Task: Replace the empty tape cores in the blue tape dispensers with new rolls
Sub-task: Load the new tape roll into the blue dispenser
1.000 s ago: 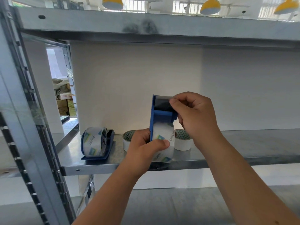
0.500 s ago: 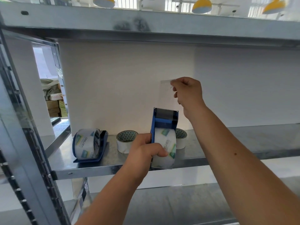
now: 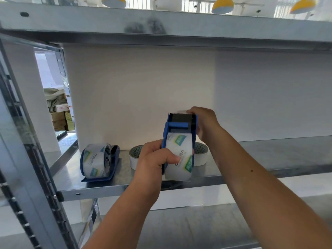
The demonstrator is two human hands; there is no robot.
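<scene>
Left hand [image 3: 154, 159] clenched around blue dispenser [image 3: 179, 125], thumb lying across the new roll [image 3: 179, 157] seated in it; dispenser held upright above the front edge of the metal shelf [image 3: 269, 159], toothed cutter at the top

Right hand [image 3: 204, 123] at the dispenser's upper right side, fingers pinching the free tape end [image 3: 181, 111] right at the cutter edge; strip clear, hard to make out past the fingertips

Roll clear, printed with green and blue labels, its lower half hanging out below the blue frame

Second dispenser [image 3: 100, 162] resting on the shelf to the left, well apart from the hands, loaded with the same kind of printed roll

Two white cores [image 3: 134, 158] standing on the shelf behind the held dispenser, one partly hidden by the left hand, the other [image 3: 201, 155] showing to the right of the roll; inner faces patterned green

White wall behind, upper shelf [image 3: 161, 24] overhead, cardboard boxes [image 3: 59, 117] far left past the upright
</scene>
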